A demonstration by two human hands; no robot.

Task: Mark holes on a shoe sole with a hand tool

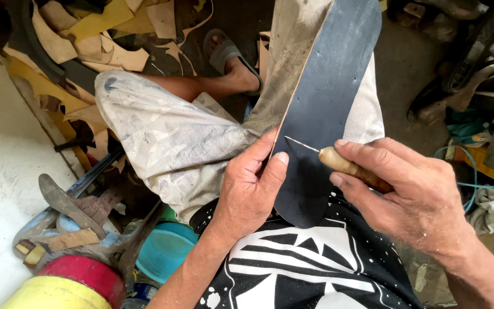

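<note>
A long dark sole-shaped piece (pixel 327 109) of rubber or leather stands on edge across my lap, its rounded end low against my black printed shirt. My left hand (pixel 251 186) grips its left edge, thumb pressed on the dark face. My right hand (pixel 413 191) holds an awl (pixel 338 161) by its wooden handle. The thin metal point rests against the dark face near the left edge, just above my left thumb.
Tan and yellow leather scraps (pixel 87 40) litter the floor at the upper left. A sandalled foot (pixel 232 57) rests beyond my knee. A teal bowl (pixel 167 246), a red and yellow can (pixel 70 283) and metal tools (pixel 70 209) lie at lower left. Cluttered gear and a blue cord (pixel 470 171) sit at right.
</note>
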